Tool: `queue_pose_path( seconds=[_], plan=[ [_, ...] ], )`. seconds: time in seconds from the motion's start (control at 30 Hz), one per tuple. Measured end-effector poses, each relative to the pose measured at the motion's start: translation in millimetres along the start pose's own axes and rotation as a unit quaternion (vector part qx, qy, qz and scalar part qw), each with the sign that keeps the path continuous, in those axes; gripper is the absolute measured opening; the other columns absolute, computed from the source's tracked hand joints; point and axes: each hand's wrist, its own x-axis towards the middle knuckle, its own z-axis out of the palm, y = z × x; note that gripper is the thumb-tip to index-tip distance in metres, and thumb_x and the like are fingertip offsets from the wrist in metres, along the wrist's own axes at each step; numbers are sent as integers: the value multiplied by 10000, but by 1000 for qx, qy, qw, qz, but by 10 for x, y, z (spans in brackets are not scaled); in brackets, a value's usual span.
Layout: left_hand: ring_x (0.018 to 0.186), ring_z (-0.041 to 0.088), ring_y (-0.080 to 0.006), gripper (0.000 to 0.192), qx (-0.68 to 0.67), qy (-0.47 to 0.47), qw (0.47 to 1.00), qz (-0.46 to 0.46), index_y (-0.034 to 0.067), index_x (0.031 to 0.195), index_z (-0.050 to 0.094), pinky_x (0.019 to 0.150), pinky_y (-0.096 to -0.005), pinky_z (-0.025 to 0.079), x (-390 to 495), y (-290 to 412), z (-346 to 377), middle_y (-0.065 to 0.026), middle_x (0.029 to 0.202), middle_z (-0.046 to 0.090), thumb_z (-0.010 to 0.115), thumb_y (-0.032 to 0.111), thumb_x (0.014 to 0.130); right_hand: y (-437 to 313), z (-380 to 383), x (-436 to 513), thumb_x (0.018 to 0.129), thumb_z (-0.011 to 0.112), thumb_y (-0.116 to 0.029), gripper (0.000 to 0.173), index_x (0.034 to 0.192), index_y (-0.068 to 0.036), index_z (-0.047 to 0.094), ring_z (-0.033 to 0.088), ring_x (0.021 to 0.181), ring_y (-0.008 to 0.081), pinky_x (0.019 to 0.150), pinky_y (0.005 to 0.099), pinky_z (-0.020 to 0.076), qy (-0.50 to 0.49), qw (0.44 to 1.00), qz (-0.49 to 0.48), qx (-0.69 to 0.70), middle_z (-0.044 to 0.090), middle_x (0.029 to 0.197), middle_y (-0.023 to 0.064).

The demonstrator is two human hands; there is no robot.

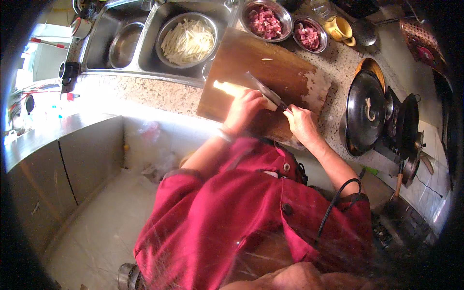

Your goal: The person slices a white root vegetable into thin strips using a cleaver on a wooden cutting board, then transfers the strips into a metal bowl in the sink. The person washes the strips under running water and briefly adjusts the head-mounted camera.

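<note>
A long pale peeled vegetable (229, 88) lies across the wooden cutting board (250, 54), and my left hand (247, 108) grips it near its right end. In my right hand (301, 121) is the handle of a kitchen knife (266, 90); its blade points up and to the left, close above or against the vegetable. Whether the blade touches it I cannot tell. A small pale strip (267, 59) rests on the upper part of the board.
Pale cut strips (188, 41) fill a metal bowl in the right sink basin; another metal bowl (126, 45) sits in the left basin. Two metal bowls of raw meat (265, 22) (307, 35) stand beyond the board. A yellow mug (338, 28) and a black lid (366, 112) are to the right.
</note>
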Motion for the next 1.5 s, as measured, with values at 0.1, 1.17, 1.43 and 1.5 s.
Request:
queue_pose_path(
  seconds=[0.1,1.17,1.43,1.5],
  plan=[
    [1050,549,-287,221,4,24,999,28,98,982,654,926,-393,456,7,10,-17,-77,1078,599,647,102,761,23,-185,-93,896,585,-150,190,796,11,569,609,714,434,623,492,480,-25,1000,-1,-11,612,740,237],
    [983,559,-265,194,23,15,997,71,106,937,641,890,-369,454,8,9,-123,-64,972,592,597,101,747,20,282,245,892,604,-277,295,809,4,643,629,757,449,680,520,500,-10,996,73,-53,637,786,268],
    [1000,550,-287,179,7,19,997,77,83,939,610,889,-392,469,12,-99,-166,-72,1030,590,637,115,766,-236,-123,71,894,604,-227,264,819,25,623,626,735,441,637,503,493,-10,1000,11,-3,627,749,259],
    [991,558,-289,160,1,21,997,77,80,925,610,890,-393,462,15,-101,-172,-79,1020,593,626,109,769,-281,-97,62,894,614,-189,233,874,43,629,638,767,426,632,478,498,-40,995,76,-53,639,777,254]
  ],
)
